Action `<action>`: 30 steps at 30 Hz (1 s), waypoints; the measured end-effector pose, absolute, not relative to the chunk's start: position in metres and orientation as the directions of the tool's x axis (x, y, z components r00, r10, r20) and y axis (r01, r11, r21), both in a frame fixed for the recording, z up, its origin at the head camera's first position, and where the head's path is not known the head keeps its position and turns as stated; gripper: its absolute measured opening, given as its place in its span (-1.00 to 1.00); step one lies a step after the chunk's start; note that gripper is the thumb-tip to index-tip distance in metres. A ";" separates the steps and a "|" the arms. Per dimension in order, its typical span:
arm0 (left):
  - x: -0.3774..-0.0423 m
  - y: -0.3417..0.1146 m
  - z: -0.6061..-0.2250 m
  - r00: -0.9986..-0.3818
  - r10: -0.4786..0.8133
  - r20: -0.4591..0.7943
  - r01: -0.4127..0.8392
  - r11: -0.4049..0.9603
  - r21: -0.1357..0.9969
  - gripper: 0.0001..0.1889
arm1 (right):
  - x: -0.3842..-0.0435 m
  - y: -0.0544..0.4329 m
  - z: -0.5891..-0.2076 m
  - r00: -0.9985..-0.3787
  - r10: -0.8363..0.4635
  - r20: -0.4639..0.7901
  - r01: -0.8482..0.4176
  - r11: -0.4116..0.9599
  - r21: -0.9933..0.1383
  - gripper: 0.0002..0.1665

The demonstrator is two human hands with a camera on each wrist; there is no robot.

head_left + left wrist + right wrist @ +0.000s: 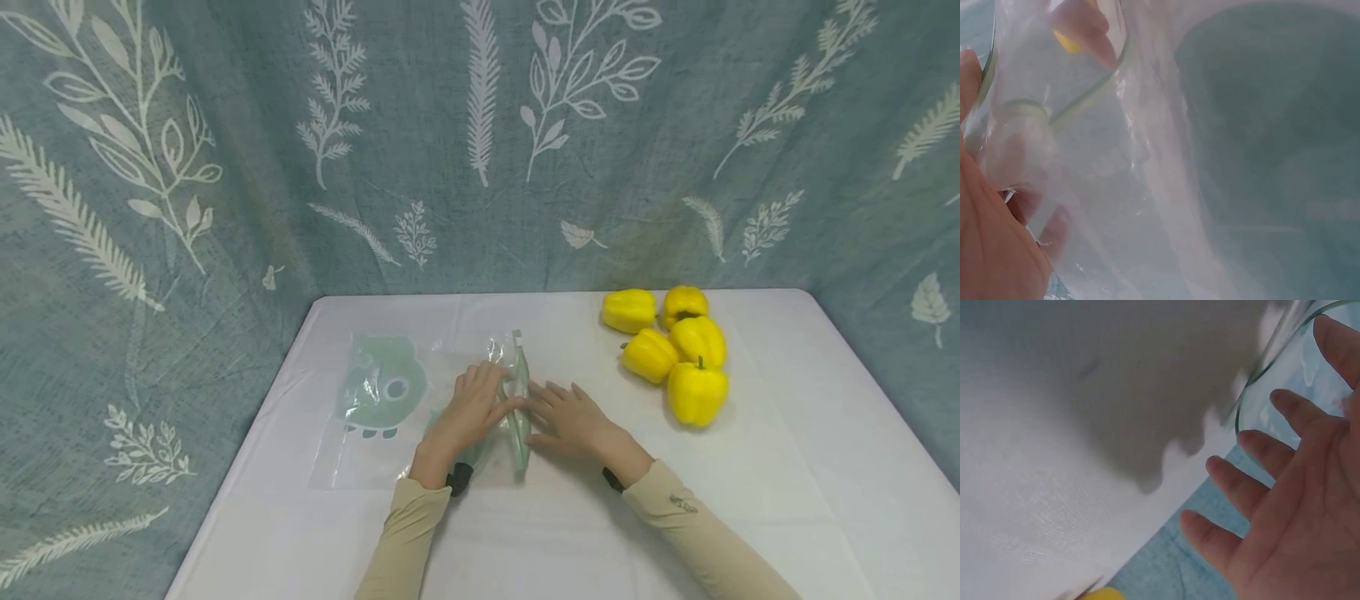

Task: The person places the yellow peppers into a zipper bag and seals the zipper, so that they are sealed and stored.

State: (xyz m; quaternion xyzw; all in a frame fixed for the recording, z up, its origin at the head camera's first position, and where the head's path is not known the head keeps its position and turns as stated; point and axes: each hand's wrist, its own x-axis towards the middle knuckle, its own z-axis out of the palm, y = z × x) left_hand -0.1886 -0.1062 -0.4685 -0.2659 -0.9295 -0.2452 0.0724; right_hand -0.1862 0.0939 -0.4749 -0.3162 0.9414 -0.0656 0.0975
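A clear plastic zip bag (375,392) with a green cartoon print lies flat on the table, its green-edged mouth facing right and parted. My left hand (471,407) grips the bag near that mouth; in the left wrist view some fingers of the left hand (991,231) show through the film. At the other side of the mouth is my right hand (573,421), fingers spread and fairly straight. The right wrist view has the fingertips of the right hand (1297,494) right at the bag's green rim (1239,419).
Several yellow bell peppers (697,393) sit grouped at the back right of the white-covered table (780,467). A blue-green curtain (450,233) with white leaf prints hangs behind the table and along both sides.
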 end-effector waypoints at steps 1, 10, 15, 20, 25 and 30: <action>-0.189 -0.106 -0.469 -0.846 0.460 0.271 0.533 0.735 0.418 -0.52 | -0.186 0.094 -0.474 -0.780 -0.610 -0.141 -0.584 0.790 -0.186 -0.26; -0.190 -0.108 -0.473 -0.828 0.473 0.299 0.560 0.716 0.417 -0.53 | -0.186 0.103 -0.469 -0.792 -0.604 -0.090 -0.573 0.785 -0.235 -0.27; -0.190 -0.107 -0.470 -0.842 0.476 0.254 0.540 0.730 0.419 -0.54 | -0.185 0.114 -0.465 -0.809 -0.587 -0.027 -0.565 0.789 -0.241 -0.29; -0.189 -0.107 -0.470 -0.843 0.472 0.259 0.538 0.743 0.399 -0.55 | -0.183 0.126 -0.459 -0.826 -0.561 0.061 -0.552 0.781 -0.291 -0.33; -0.188 -0.107 -0.470 -0.845 0.469 0.259 0.535 0.752 0.384 -0.55 | -0.181 0.138 -0.454 -0.831 -0.539 0.134 -0.553 0.778 -0.299 -0.33; -0.188 -0.108 -0.470 -0.846 0.467 0.256 0.532 0.760 0.373 -0.57 | -0.181 0.148 -0.451 -0.834 -0.517 0.190 -0.551 0.788 -0.274 -0.33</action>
